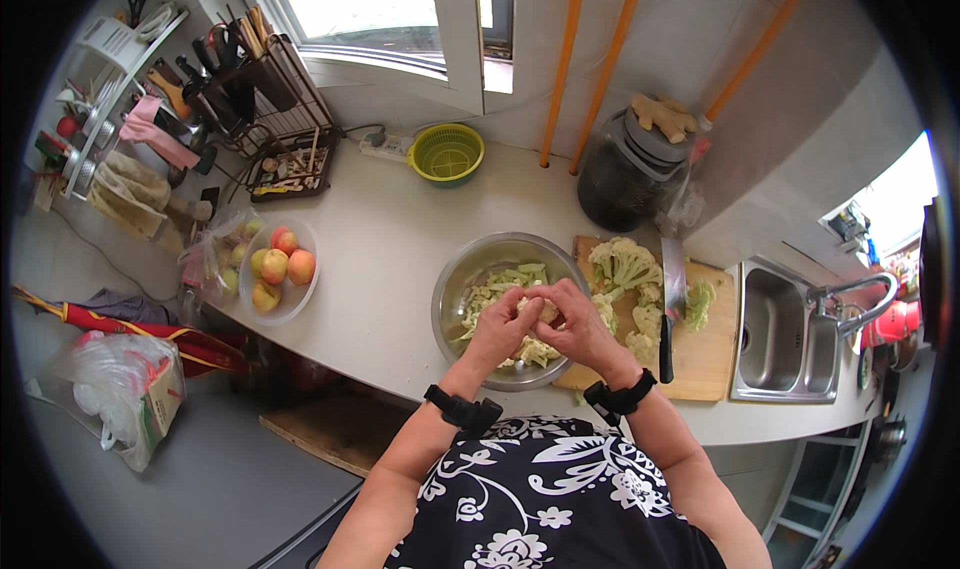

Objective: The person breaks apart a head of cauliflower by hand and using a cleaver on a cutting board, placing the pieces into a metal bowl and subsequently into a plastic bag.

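Above a stainless steel bowl [450,306], my left hand [502,327] and my right hand [579,325] meet around a small cauliflower floret [541,310]. Fingers of both hands grip it and partly hide it. Cut cauliflower pieces [487,291] lie in the bowl beneath. Right of the bowl, a wooden cutting board [709,366] holds a large cauliflower piece [626,264], smaller florets and a leafy green piece [700,304]. A cleaver [673,276] with a black handle lies across the board.
A plastic bowl of peaches [285,310] stands at the left, beside bagged fruit [229,258]. Toward the wall are a green-yellow colander [447,153], a power strip [386,147] and a dark lidded pot [634,171] with ginger [664,117] on top. A steel sink [772,336] is at the right.
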Available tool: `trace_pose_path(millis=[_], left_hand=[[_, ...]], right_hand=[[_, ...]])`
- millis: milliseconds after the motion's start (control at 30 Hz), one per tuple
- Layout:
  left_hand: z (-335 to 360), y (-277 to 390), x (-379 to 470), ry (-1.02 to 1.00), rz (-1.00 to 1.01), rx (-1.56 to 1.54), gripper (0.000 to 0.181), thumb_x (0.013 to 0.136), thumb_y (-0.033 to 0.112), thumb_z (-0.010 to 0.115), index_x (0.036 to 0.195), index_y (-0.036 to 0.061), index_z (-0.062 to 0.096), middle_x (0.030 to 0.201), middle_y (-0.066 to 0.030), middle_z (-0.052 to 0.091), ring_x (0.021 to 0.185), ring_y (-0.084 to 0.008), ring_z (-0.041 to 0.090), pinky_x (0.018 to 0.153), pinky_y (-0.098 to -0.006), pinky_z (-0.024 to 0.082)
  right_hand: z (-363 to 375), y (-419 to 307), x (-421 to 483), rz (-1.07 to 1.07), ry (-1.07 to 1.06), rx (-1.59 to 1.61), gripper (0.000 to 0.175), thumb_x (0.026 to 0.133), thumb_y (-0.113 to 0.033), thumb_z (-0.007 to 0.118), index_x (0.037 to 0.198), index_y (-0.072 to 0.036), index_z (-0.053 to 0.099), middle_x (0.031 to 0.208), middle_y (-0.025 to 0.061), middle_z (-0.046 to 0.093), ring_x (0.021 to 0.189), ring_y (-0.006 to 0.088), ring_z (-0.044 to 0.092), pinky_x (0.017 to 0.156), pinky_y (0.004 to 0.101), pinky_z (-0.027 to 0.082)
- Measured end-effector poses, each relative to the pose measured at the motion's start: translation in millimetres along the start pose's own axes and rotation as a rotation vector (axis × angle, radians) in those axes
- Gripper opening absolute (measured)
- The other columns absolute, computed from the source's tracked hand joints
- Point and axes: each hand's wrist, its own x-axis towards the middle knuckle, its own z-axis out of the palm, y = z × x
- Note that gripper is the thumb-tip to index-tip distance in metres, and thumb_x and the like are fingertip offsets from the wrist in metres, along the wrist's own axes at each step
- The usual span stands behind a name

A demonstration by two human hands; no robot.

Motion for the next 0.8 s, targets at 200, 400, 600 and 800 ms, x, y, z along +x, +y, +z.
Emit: trace_pose_path(millis=[200, 400, 600, 800], left_hand=[[-1.1, -10.5, -4.8, 0.084, 0.025, -0.282, 0.019, 0.096, 0.026, 0.056, 0.103, 0.0089, 0.058, 0.061, 0.0012, 0.054, 0.040, -0.0050, 0.045, 0.034, -0.0212, 0.037], [-19.8, -3.5, -5.1, 0.231, -0.129, -0.661, 0.022, 0.096, 0.034, 0.053, 0.094, 0.0124, 0.054, 0.063, -0.0002, 0.053, 0.040, -0.0065, 0.041, 0.036, -0.0229, 0.039], [-35.9, 0.6, 2.3, 0.128, -0.299, -0.726, 0.034, 0.095, 0.047, 0.052, 0.090, 0.0128, 0.054, 0.065, -0.0001, 0.054, 0.040, -0.0054, 0.040, 0.036, -0.0214, 0.037], [-24.3, 2.5, 5.0, -0.056, -0.430, -0.696, 0.031, 0.093, 0.042, 0.058, 0.091, 0.0111, 0.057, 0.065, -0.0009, 0.055, 0.037, -0.0044, 0.037, 0.033, -0.0190, 0.033]], right_hand=[[19.9, 36.2, 0.3, 0.455, 0.126, 0.659, 0.012, 0.089, -0.006, 0.057, 0.100, -0.005, 0.060, 0.087, -0.0006, 0.058, 0.065, 0.0067, 0.057, 0.058, 0.0233, 0.052], [-1.4, 72.1, -10.1, 0.567, 0.261, 1.061, 0.011, 0.090, -0.008, 0.057, 0.100, -0.006, 0.061, 0.086, 0.0002, 0.059, 0.063, 0.0101, 0.060, 0.058, 0.0234, 0.052], [2.0, 56.7, -6.6, 0.117, 0.024, -0.079, 0.048, 0.083, -0.022, 0.072, 0.127, -0.009, 0.056, 0.101, 0.0092, 0.057, 0.090, 0.0197, 0.061, 0.076, 0.0288, 0.051], [7.0, 19.3, 9.8, 0.142, -0.043, 0.105, 0.038, 0.079, -0.017, 0.075, 0.113, -0.007, 0.062, 0.097, 0.0054, 0.054, 0.082, 0.0128, 0.054, 0.069, 0.0250, 0.045]])
